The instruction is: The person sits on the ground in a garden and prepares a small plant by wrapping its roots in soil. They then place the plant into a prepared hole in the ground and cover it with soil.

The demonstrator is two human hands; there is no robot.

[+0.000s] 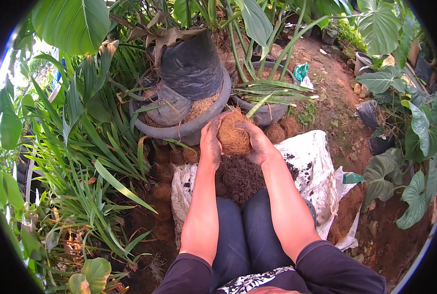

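Note:
A round ball wrapped in brown coconut fibre [234, 136] is held up between both palms, with a green cut leaf sticking up at its upper right. My left hand [211, 141] presses on its left side, and my right hand [256, 142] cups the right side with the thumb over the top. Dark soil stains both hands. Below them a heap of dark potting soil [242, 178] lies on a white woven sack [306, 160]. Several finished-looking fibre balls [275, 133] sit on the ground beyond the sack, and more fibre balls [162, 191] line its left side.
A large grey pot [181, 131] holding a black plastic grow bag [191, 66] stands ahead. Long cut leaves [273, 93] lie across a second pot [266, 114]. Loose coconut fibre [347, 215] spills from a bag at right. Dense strappy plants [93, 191] crowd the left; bare earth [336, 99] runs along the right.

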